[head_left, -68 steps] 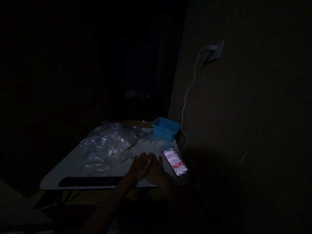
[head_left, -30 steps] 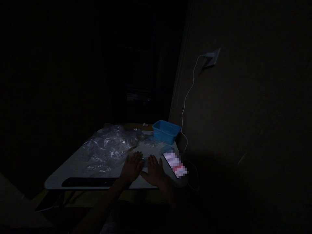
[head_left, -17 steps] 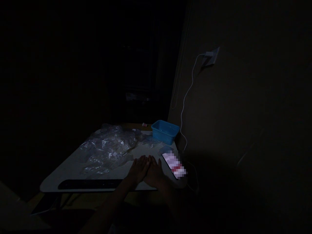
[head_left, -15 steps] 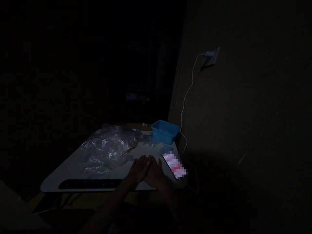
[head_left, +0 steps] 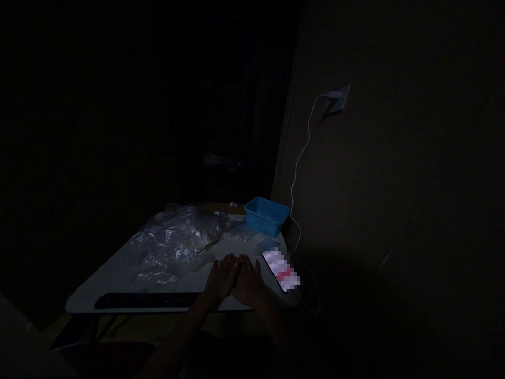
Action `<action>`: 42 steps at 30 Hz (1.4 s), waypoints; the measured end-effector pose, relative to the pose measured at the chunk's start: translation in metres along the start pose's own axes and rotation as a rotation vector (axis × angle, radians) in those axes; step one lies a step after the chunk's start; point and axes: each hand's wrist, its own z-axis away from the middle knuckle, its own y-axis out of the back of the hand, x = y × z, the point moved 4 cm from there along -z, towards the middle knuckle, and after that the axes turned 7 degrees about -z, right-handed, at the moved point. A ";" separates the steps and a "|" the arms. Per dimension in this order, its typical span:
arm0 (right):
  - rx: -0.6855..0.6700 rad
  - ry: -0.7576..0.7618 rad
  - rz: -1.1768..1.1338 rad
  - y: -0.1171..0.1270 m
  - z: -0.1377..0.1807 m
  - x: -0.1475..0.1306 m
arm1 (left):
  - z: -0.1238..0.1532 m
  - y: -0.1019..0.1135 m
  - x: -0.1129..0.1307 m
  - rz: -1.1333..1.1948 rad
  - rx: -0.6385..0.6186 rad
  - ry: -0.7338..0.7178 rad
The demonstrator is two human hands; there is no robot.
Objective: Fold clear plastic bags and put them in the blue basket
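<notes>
The room is very dark. My left hand (head_left: 222, 278) and my right hand (head_left: 248, 281) lie flat side by side on the near part of a white table (head_left: 114, 273), fingers stretched out and touching each other. Nothing is held in either hand. Just right of my right hand a lit phone (head_left: 281, 269) lies on the table's right edge. A heap of crumpled clear plastic (head_left: 173, 242) is spread to the left of and beyond my hands.
A blue plastic tub (head_left: 266, 216) stands at the table's far right corner, against the wall. A white cable (head_left: 300, 163) hangs from a wall plug (head_left: 334, 101) down towards the phone. A dark strip (head_left: 145, 300) runs along the table's near edge.
A second ago my hands lay apart on the table; they have come together and now rest side by side. The view has shifted slightly.
</notes>
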 end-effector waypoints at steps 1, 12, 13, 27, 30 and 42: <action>0.006 0.004 -0.001 0.000 0.000 0.000 | 0.001 0.000 -0.002 -0.006 0.014 -0.010; 0.051 -0.019 -0.012 -0.002 0.001 0.001 | 0.008 0.001 -0.030 -0.029 0.123 0.060; 0.050 -0.017 -0.013 -0.002 0.001 0.002 | 0.008 0.000 -0.030 -0.028 0.120 0.058; 0.069 -0.167 0.012 -0.005 0.009 0.020 | 0.007 -0.002 -0.029 -0.026 0.129 0.068; 0.095 -0.151 0.018 -0.002 0.014 0.024 | 0.007 -0.001 -0.028 -0.016 0.139 0.067; 0.035 0.062 0.024 0.000 -0.002 0.006 | 0.008 0.002 -0.026 -0.026 0.121 0.070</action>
